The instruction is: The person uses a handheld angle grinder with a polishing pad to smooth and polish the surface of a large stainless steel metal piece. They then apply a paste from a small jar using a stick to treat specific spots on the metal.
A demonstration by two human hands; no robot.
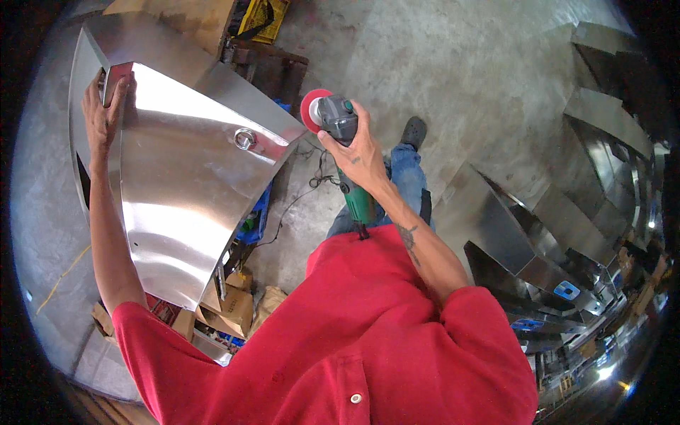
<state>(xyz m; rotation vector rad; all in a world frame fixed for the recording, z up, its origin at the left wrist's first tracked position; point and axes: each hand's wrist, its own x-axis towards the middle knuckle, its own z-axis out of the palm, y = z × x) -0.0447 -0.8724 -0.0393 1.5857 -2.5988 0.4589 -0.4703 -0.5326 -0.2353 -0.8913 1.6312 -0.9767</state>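
Observation:
My left hand (105,110) grips the far upper edge of a large shiny stainless steel hood (184,191), which has sloped faces and a small round fitting (245,139) near its right side. My right hand (358,145) holds a green and grey angle grinder (346,152) with a red disc (310,110) at its front. The disc hangs in the air just right of the hood's corner, apart from the metal. The grinder's black cord (301,195) trails down to the floor.
Concrete floor (460,78) stretches ahead. More stainless steel hoods (538,227) stand stacked at the right. Cardboard boxes (237,308) and a blue crate (256,216) sit under the hood. A dark metal stand (273,67) and a yellow object (263,15) are beyond it.

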